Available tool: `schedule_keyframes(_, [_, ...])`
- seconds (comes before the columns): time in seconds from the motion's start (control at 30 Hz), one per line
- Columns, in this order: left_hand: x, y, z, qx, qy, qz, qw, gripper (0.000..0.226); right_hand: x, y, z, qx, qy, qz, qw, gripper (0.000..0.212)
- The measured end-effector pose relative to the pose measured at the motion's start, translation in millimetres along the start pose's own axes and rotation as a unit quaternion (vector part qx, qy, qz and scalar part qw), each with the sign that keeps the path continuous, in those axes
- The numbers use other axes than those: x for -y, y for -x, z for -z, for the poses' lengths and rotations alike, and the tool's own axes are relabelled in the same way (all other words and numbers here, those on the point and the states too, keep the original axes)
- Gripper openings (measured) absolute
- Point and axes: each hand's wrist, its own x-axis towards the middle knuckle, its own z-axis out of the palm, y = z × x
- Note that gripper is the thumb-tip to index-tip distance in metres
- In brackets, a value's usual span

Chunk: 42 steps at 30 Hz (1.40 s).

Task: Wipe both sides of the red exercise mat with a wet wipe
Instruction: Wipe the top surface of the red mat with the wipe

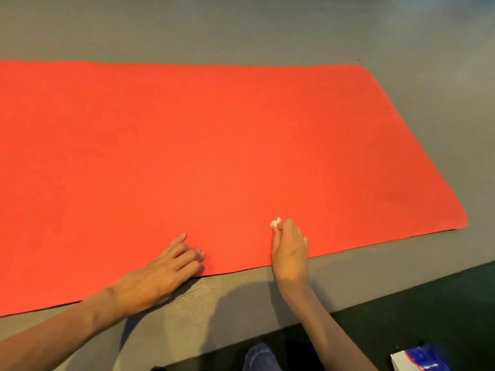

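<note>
The red exercise mat [214,145] lies flat on a grey surface and fills most of the view; its right end shows, its left end runs out of frame. My left hand [163,271] rests palm down on the mat's near edge, fingers loosely curled, holding nothing. My right hand [289,250] is closed around a small crumpled white wet wipe [275,223], which sticks out past the fingertips and touches the mat close to the near edge.
The grey surface [241,30] extends beyond the mat's far side and along its near edge. A darker floor strip lies at the lower right, with a blue-and-white packet [420,360] at the bottom right and a knee in blue jeans [261,357] at the bottom.
</note>
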Motion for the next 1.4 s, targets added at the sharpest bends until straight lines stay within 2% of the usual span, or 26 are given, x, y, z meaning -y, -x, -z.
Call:
schedule_keyframes(0.1, [3.2,3.8,0.9,0.009,0.029,-0.005,1.000,0.029,40.5,5.3,-16.8,0.075,-0.037,0.134,0.988,0.015])
schedule_keyframes(0.17, [8.2,5.3,6.6,0.027,0.027,-0.018,0.999,0.025,60.2,15.4,-26.1,0.140,-0.059,0.273,0.950,0.012])
schedule_keyframes(0.23, [11.5,3.8,12.2,0.035,-0.004,-0.036,0.999,0.025,54.0,-7.3,-26.8,0.145,-0.038,0.349,0.925,0.018])
schedule_keyframes(0.27, [11.6,1.5,16.0,0.033,-0.023,-0.038,0.998,0.026,43.5,-26.8,-26.0,0.120,-0.018,0.331,0.936,0.022])
schedule_keyframes(0.33, [11.0,-1.6,22.3,0.020,-0.054,-0.030,0.998,0.029,23.8,-71.4,-23.4,0.065,0.006,0.195,0.979,0.028])
schedule_keyframes(0.4, [10.9,0.8,25.9,0.019,-0.063,-0.015,0.998,0.035,19.9,-93.3,-20.0,0.034,-0.014,0.034,0.999,0.019])
schedule_keyframes(0.43, [12.1,3.4,27.6,0.024,-0.068,-0.006,0.997,0.038,32.1,-88.4,-21.7,0.047,-0.038,0.009,0.998,0.014])
schedule_keyframes(0.47, [13.9,6.3,29.3,0.029,-0.075,0.001,0.997,0.040,49.5,-73.9,-27.9,0.078,-0.070,0.041,0.994,0.012])
schedule_keyframes(0.5, [15.5,8.6,31.3,0.035,-0.082,0.006,0.996,0.041,68.9,-53.8,-34.3,0.117,-0.094,0.119,0.981,0.011])
schedule_keyframes(0.57, [16.2,12.0,34.0,0.040,-0.094,0.017,0.995,0.039,96.9,-18.9,-38.2,0.199,-0.101,0.316,0.922,0.015])
schedule_keyframes(0.6, [15.6,13.0,34.2,0.038,-0.096,0.021,0.994,0.037,99.9,-17.5,-39.3,0.222,-0.090,0.370,0.897,0.016])
schedule_keyframes(0.63, [14.2,13.4,34.0,0.036,-0.095,0.023,0.995,0.035,96.9,-29.2,-40.3,0.219,-0.087,0.386,0.892,0.017])
schedule_keyframes(0.67, [12.6,13.3,34.1,0.035,-0.090,0.023,0.995,0.032,88.8,-45.9,-42.9,0.191,-0.078,0.371,0.905,0.017])
schedule_keyframes(0.73, [11.0,12.3,35.1,0.031,-0.068,0.024,0.997,0.028,72.3,-81.8,-45.7,0.126,-0.048,0.276,0.952,0.015])
schedule_keyframes(0.8, [13.5,9.5,39.1,0.028,-0.044,0.022,0.998,0.024,63.3,-103.7,-46.6,0.124,-0.030,0.138,0.982,0.015])
schedule_keyframes(0.87, [17.3,6.2,44.7,0.023,-0.034,0.013,0.999,0.020,71.3,-97.0,-52.3,0.139,-0.044,0.070,0.987,0.013])
schedule_keyframes(0.93, [15.5,3.2,50.0,0.020,-0.019,-0.003,1.000,0.017,88.6,-70.0,-54.5,0.174,-0.084,0.137,0.972,0.010])
schedule_keyframes(1.03, [2.6,1.4,46.1,0.042,0.001,-0.052,0.998,0.018,105.7,-27.3,-43.8,0.264,-0.112,0.362,0.887,0.012])
schedule_keyframes(1.07, [-2.1,1.9,42.8,0.059,0.011,-0.060,0.996,0.019,103.1,-26.7,-39.2,0.266,-0.115,0.411,0.864,0.013])
schedule_keyframes(1.1, [-4.4,3.4,39.3,0.072,0.019,-0.060,0.995,0.021,95.1,-33.9,-37.9,0.246,-0.115,0.431,0.861,0.017])
schedule_keyframes(1.17, [-3.1,6.2,36.8,0.089,0.021,-0.051,0.994,0.026,72.2,-58.9,-40.8,0.152,-0.087,0.389,0.905,0.025])
schedule_keyframes(1.23, [1.7,6.2,37.9,0.099,0.023,-0.056,0.993,0.039,49.7,-91.0,-44.0,0.077,-0.039,0.232,0.969,0.015])
schedule_keyframes(1.27, [4.9,4.8,39.2,0.094,0.025,-0.061,0.993,0.041,45.5,-99.6,-43.9,0.061,-0.033,0.138,0.988,0.012])
schedule_keyframes(1.3, [8.9,2.5,40.8,0.086,0.027,-0.062,0.994,0.039,45.5,-99.6,-48.7,0.052,-0.044,0.087,0.994,0.011])
schedule_keyframes(1.33, [14.1,-0.5,42.9,0.078,0.026,-0.054,0.995,0.036,53.8,-91.1,-54.4,0.056,-0.072,0.088,0.992,0.009])
schedule_keyframes(1.4, [28.0,-5.8,48.0,0.054,0.000,-0.027,0.998,0.027,84.6,-59.5,-64.6,0.117,-0.129,0.213,0.961,0.012])
